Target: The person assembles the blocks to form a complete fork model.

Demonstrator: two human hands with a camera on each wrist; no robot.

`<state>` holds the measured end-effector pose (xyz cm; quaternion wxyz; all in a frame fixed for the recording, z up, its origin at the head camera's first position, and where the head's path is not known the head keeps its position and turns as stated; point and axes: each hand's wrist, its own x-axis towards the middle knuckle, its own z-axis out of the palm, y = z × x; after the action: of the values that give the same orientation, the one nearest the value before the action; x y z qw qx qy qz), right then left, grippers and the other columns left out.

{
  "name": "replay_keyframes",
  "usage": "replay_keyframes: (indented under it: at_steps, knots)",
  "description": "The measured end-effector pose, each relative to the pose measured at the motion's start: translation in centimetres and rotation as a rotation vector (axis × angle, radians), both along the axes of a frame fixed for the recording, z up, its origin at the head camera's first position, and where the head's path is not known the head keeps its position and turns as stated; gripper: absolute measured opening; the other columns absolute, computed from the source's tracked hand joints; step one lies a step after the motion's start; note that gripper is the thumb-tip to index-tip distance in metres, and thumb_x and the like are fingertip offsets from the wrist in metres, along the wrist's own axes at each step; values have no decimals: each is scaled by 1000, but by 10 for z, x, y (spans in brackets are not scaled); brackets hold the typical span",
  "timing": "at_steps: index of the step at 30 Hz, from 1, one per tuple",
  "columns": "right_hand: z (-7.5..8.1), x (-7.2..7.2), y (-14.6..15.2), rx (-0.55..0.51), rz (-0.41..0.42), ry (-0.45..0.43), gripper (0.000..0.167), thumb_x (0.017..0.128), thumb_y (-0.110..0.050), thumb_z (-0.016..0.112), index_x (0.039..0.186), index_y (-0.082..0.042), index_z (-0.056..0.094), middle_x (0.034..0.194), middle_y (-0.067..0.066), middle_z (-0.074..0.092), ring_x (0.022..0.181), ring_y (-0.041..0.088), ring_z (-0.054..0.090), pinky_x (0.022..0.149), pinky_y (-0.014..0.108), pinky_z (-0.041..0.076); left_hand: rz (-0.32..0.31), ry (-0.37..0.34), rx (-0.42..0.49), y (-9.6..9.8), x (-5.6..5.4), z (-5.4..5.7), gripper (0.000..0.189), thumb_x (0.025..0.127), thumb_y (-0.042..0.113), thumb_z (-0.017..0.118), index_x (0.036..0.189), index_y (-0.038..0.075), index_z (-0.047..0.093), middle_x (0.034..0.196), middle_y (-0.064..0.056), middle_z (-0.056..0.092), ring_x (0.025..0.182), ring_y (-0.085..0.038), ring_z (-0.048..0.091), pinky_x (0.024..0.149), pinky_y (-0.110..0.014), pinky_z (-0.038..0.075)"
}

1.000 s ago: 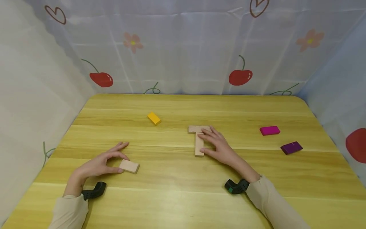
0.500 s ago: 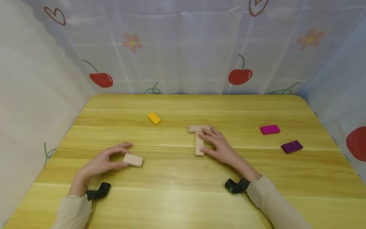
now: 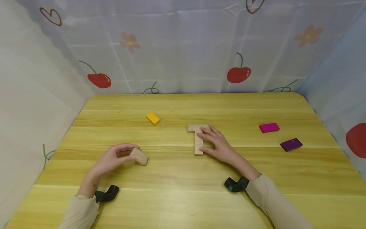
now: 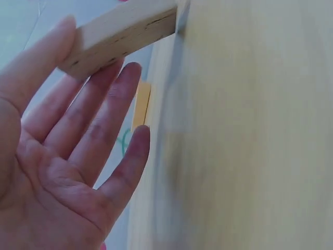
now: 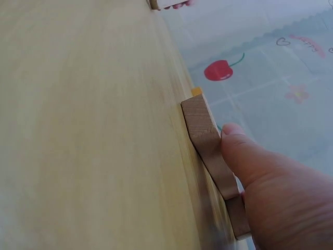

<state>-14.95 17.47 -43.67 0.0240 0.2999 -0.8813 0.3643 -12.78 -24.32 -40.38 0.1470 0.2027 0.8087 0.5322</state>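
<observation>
In the head view my left hand (image 3: 111,159) pinches a plain wooden block (image 3: 139,156) between thumb and fingers. That block is tilted, and the left wrist view shows it raised off the table. Near the table's middle two more plain blocks form a T: a crosswise block (image 3: 195,128) at the back and a lengthwise block (image 3: 198,144) in front, its far end against the crosswise one. My right hand (image 3: 218,144) rests on both, thumb at the lengthwise block's right edge, fingers reaching over the crosswise block's right end and hiding part of it.
A yellow block (image 3: 153,118) lies left of the T, further back. To the right lie a magenta block (image 3: 269,128) and a purple block (image 3: 291,144). A patterned curtain (image 3: 177,47) hangs along the table's back edge (image 3: 177,93).
My left hand has moved right with its wooden block, which has gone from lying flat to raised and tilted. The right hand and the T blocks stay where they were.
</observation>
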Motion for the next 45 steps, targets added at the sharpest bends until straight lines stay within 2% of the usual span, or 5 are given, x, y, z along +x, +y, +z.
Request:
replay_keyframes:
  at_steps: [8, 16, 27, 34, 45]
  knots:
    - [-1, 0, 1, 1, -6, -3, 55, 88, -26, 67, 138, -9, 49, 148, 12, 31, 138, 36, 8, 104, 60, 5, 2, -93, 59, 32, -3, 7, 43, 94, 17, 59, 133, 2, 52, 132, -16, 51, 106, -23, 59, 84, -27, 46]
    - [1, 1, 0, 9, -6, -7, 55, 88, -27, 67, 137, -9, 49, 148, 12, 31, 138, 37, 8, 103, 61, 5, -3, -133, 148, 76, -6, 9, 39, 94, 14, 59, 128, -5, 54, 130, -20, 51, 106, -24, 59, 86, -33, 47]
    - [1, 1, -1, 11, -12, -15, 55, 89, -27, 67, 137, -9, 49, 148, 12, 31, 138, 37, 8, 103, 61, 5, -59, -106, 125, 125, -12, 3, 30, 93, 10, 60, 120, -2, 62, 122, -14, 58, 104, -22, 60, 83, -31, 48]
    - [2, 0, -1, 17, -16, -19, 56, 89, -28, 66, 138, -9, 48, 148, 11, 31, 138, 36, 7, 103, 61, 5, -99, -46, 127, 147, -13, 0, 28, 92, 7, 61, 119, -2, 63, 120, -14, 60, 105, -22, 59, 85, -30, 48]
    - [2, 0, 0, 17, -14, -24, 55, 89, -29, 65, 138, -10, 48, 149, 10, 30, 138, 35, 7, 103, 62, 4, -153, -16, 127, 174, -17, -4, 28, 92, 14, 62, 118, 1, 64, 117, -9, 62, 105, -19, 59, 86, -30, 47]
